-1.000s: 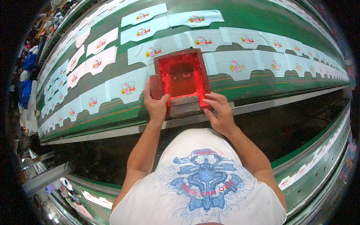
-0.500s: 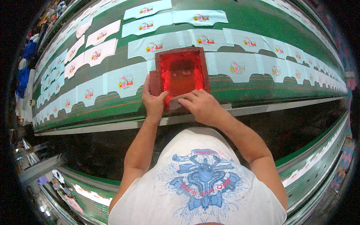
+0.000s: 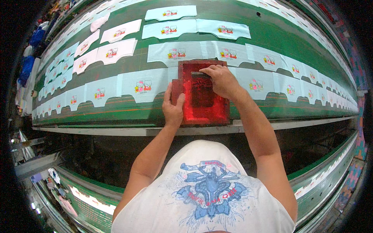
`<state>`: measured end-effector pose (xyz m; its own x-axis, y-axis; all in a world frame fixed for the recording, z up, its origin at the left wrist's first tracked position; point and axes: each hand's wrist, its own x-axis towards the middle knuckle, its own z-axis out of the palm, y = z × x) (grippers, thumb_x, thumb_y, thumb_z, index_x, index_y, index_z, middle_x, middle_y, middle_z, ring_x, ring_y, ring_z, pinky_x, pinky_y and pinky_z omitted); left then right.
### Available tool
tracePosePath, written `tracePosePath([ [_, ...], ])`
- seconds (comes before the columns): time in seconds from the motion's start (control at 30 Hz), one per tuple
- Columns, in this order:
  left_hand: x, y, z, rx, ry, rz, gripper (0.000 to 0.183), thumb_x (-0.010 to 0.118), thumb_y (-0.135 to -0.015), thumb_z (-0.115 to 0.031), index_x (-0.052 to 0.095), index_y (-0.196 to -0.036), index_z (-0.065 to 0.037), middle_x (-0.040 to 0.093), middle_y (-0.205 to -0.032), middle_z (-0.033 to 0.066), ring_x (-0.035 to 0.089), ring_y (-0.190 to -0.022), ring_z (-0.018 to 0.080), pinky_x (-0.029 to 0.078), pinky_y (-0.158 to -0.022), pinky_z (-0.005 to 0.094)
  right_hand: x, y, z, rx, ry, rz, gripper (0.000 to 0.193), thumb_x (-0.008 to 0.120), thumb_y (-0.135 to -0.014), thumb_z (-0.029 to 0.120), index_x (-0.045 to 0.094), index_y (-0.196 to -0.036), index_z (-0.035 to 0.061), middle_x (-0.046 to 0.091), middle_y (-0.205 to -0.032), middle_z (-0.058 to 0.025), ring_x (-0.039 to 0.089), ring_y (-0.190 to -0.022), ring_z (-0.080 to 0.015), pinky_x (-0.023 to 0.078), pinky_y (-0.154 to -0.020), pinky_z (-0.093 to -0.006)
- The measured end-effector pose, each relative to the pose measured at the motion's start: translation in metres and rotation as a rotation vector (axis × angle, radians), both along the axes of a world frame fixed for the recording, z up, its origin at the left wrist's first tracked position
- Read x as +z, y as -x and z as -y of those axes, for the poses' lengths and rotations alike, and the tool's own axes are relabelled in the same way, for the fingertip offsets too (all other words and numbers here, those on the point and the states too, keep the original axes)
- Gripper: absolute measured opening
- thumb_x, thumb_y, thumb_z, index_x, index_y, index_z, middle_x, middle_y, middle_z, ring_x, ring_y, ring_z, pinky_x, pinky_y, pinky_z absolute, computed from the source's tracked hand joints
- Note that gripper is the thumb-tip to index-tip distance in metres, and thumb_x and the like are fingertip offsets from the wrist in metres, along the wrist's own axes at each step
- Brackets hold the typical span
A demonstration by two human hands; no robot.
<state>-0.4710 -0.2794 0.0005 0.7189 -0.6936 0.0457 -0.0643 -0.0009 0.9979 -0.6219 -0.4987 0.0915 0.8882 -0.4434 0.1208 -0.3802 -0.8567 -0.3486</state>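
Observation:
A red printing screen (image 3: 187, 101) with a raised frame lies over the near row of light-blue fabric pieces on the green table. My left hand (image 3: 173, 108) grips the block on the screen's left side, thumb on top and fingers along its outer edge. Inside the frame, near its far end, my right hand (image 3: 222, 80) is closed on a squeegee (image 3: 200, 73), mostly hidden under the fingers. A darker rectangle (image 3: 203, 95) shows in the red mesh below it. To the left lies a light-blue piece (image 3: 143, 86) with a small cartoon print; a paler print marks the piece (image 3: 255, 84) on the right.
Rows of printed light-blue pieces (image 3: 169, 29) and pale pink pieces (image 3: 114, 51) cover the long green table (image 3: 155, 110). A pale rail (image 3: 101, 131) runs along its near edge. Behind me stands another green table (image 3: 93, 207). Blue bundles (image 3: 27, 69) lie at far left.
My right hand has moved with the squeegee from the near end of the screen to its far end. The left hand stays on the side block. The whole view has shifted slightly.

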Motion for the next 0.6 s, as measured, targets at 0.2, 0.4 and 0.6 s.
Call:
tracePosePath([
  [0.2, -0.011, 0.003, 0.005, 0.038, 0.108, -0.134, 0.053, 0.056, -0.121, -0.007, 0.051, -0.174, -0.003, 0.064, -0.167, 0.0147, 0.063, -0.148, 0.0229, 0.048, -0.127, 0.0381, -0.003, 0.031, -0.054, 0.077, 0.029, 0.118, 0.060, 0.070, -0.083, -0.008, 0.079, -0.141, 0.0087, 0.079, -0.134, -0.0127, 0.070, -0.116, -0.0378, 0.055, -0.104, -0.0517],
  [0.4, -0.010, 0.000, 0.003, 0.014, 0.111, -0.155, 0.052, 0.055, -0.123, -0.010, 0.052, -0.174, -0.004, 0.064, -0.167, 0.0131, 0.063, -0.147, 0.0236, 0.047, -0.128, 0.0386, 0.010, 0.057, -0.116, 0.064, -0.007, 0.107, 0.055, 0.072, -0.086, -0.002, 0.080, -0.139, 0.0091, 0.078, -0.135, -0.0094, 0.071, -0.119, -0.0350, 0.055, -0.103, -0.0496],
  [0.6, -0.005, 0.003, 0.001, 0.016, 0.105, -0.153, 0.052, 0.056, -0.122, -0.010, 0.052, -0.174, -0.003, 0.064, -0.167, 0.0136, 0.061, -0.149, 0.0227, 0.046, -0.129, 0.0387, 0.013, 0.074, -0.137, 0.094, -0.079, -0.028, 0.055, 0.082, -0.087, 0.006, 0.078, -0.142, 0.0100, 0.074, -0.140, -0.0098, 0.069, -0.130, -0.0348, 0.055, -0.112, -0.0509],
])
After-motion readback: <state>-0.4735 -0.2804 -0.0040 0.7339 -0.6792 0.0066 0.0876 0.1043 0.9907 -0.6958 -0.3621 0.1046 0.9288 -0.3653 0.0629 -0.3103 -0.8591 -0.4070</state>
